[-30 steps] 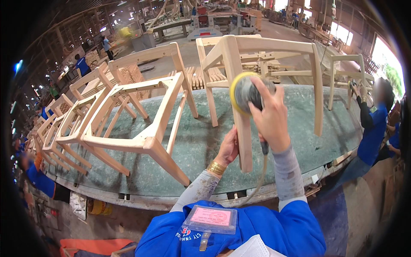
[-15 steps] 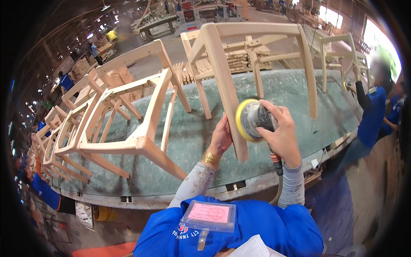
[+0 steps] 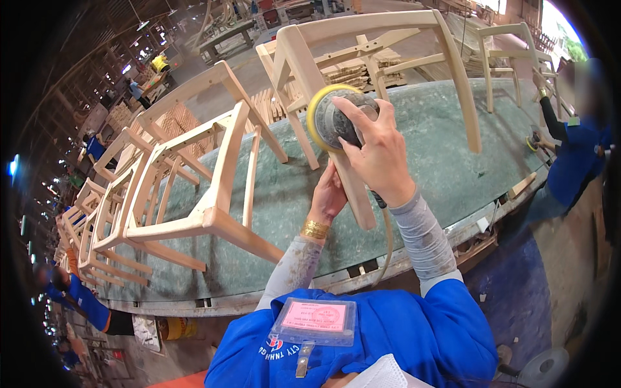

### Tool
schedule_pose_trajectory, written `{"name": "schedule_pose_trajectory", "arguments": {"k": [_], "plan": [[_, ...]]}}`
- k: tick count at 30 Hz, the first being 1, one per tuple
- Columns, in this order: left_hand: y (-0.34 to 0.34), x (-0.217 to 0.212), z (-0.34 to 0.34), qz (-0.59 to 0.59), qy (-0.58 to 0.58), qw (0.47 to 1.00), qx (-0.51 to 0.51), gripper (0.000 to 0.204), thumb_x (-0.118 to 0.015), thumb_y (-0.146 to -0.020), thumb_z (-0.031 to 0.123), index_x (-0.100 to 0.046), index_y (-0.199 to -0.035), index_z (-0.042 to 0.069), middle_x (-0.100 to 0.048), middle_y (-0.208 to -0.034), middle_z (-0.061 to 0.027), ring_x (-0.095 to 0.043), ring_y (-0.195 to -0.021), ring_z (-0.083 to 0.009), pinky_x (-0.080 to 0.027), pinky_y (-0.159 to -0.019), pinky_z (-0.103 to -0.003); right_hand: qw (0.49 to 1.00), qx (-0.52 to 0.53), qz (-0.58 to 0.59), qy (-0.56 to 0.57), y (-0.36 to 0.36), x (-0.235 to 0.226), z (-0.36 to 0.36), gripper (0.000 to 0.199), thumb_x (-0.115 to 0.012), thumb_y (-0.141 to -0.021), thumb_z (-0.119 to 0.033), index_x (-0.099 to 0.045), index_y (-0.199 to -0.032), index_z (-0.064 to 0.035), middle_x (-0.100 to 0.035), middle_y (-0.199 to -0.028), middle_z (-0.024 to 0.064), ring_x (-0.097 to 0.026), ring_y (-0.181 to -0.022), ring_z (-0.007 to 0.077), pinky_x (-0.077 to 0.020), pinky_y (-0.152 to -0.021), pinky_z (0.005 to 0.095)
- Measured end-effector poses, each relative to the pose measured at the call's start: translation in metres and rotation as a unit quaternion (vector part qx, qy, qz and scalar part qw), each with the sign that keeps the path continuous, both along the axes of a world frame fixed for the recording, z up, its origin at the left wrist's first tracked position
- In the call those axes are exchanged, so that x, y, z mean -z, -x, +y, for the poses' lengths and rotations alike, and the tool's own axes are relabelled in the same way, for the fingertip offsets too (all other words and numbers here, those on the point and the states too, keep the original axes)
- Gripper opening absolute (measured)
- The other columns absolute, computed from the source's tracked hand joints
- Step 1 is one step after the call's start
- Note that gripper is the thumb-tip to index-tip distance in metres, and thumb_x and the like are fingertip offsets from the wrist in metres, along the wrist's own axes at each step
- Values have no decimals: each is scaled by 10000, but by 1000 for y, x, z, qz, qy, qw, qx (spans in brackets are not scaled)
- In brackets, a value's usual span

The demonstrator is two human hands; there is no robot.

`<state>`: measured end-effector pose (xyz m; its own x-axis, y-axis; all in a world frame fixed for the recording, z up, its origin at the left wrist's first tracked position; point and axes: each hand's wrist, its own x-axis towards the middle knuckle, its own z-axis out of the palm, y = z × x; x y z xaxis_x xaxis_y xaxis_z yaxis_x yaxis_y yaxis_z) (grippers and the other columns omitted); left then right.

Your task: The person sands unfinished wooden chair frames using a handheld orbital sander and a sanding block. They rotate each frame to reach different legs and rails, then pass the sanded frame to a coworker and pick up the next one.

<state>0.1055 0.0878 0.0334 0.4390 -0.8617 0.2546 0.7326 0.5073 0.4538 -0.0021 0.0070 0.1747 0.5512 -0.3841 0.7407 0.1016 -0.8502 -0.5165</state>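
My right hand (image 3: 380, 145) is closed over the top of a round sander (image 3: 336, 121) with a yellow pad edge. The pad is against the upper part of a pale wooden chair leg (image 3: 354, 191) that slants toward me. My left hand (image 3: 328, 195) grips the same leg from its left side, below the sander, with the fingertips partly hidden behind the wood. This leg belongs to a bare chair frame (image 3: 381, 21) standing on a green worktable (image 3: 427, 174). A hose (image 3: 387, 246) hangs down from the sander past my right forearm.
More unfinished chair frames (image 3: 217, 216) stand in a row at the left. Another chair (image 3: 511, 55) is at the far right, beside a co-worker in blue (image 3: 576, 165). Wood pieces (image 3: 381, 64) are stacked beyond the table. A small wood block (image 3: 521, 185) lies at the table's edge.
My right hand has moved the sander up the leg, away from me and to the left. My left hand stays on the leg, with its fingers slightly shifted.
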Motion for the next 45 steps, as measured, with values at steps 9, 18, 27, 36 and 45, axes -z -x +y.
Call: {"name": "schedule_pose_trajectory", "arguments": {"k": [9,18,27,36,45], "plan": [[-6,-2,-4,34,-137,985,-101,248,-379,-990,305,-543,-1009,120,-488,-682,66,-538,-748,-79,-456,-828,-301,998,18,56,21,18,9,14,638,-674,-674,-26,-509,-1244,-262,-464,-1116,197,-552,-969,371,-493,-762,396],[-25,0,-8,25,-39,997,-59,364,-384,-980,352,-522,-1158,66,-599,-908,-12,-573,-940,-173,-463,-864,-350,995,-11,100,-2,64,38,-5,622,-670,-662,-39,-517,-1235,-226,-508,-1080,162,-571,-941,348,-489,-799,399],[-40,-7,-11,16,-44,999,-20,344,-434,-965,331,-525,-1157,60,-608,-974,-42,-571,-966,-207,-460,-883,-374,906,181,346,-161,122,202,-28,822,-691,-638,-55,-362,-1360,-269,-455,-1087,193,-589,-862,417,-494,-750,458],[-58,-2,-3,12,-1,1000,17,280,-462,-965,276,-526,-1159,84,-541,-798,77,-421,-595,-11,-434,-675,-172,878,138,416,-190,72,298,4,807,-642,-622,-50,-374,-1341,-298,-421,-1168,188,-575,-934,412,-497,-762,449],[-36,-28,-3,-88,-48,995,0,300,-439,-968,304,-512,-1203,133,-604,-978,59,-560,-809,-50,-459,-799,-235,950,101,258,-147,64,259,-65,561,-706,-751,-310,-529,-1231,-81,-524,-1150,212,-524,-1065,346,-427,-902,412]]}}
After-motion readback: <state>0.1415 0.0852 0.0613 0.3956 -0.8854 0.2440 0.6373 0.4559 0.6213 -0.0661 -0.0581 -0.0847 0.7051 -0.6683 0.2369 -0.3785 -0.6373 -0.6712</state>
